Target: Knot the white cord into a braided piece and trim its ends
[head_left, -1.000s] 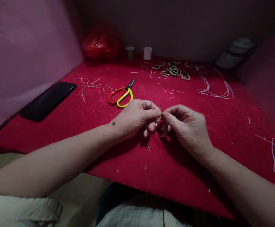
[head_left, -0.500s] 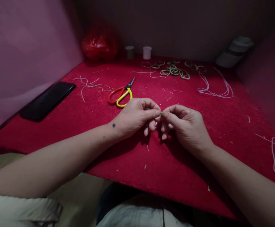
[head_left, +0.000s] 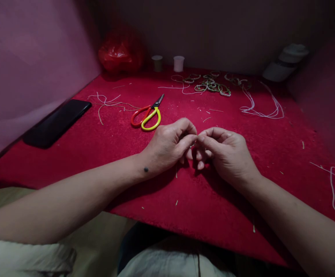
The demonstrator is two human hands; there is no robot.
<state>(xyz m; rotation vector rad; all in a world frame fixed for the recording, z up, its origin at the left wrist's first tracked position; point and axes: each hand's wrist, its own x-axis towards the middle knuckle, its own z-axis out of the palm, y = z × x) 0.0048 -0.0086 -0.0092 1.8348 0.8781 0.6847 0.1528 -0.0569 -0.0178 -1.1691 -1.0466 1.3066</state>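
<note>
My left hand (head_left: 171, 144) and my right hand (head_left: 227, 154) meet above the red cloth, thumbs and forefingers pinched tip to tip. Between them is a small green and white braided cord (head_left: 193, 145), mostly hidden by the fingers. A thin strand (head_left: 176, 172) shows below my left hand. Just beyond that hand lie scissors (head_left: 150, 115) with one red and one yellow handle, blades pointing away. Braided green and white cord loops (head_left: 212, 85) lie in a heap farther back.
A black phone (head_left: 57, 123) rests at the left. Along the back stand a red plastic bag (head_left: 121, 55), two thread spools, one olive (head_left: 157, 64) and one white (head_left: 179, 64), and a tilted white bottle (head_left: 285, 63). Loose white threads (head_left: 262, 111) and clippings are scattered over the red cloth (head_left: 155, 192).
My left hand has rolled over, its wrist dropping and knuckles rising, so the braided cord is more hidden. My right hand has stayed nearly still.
</note>
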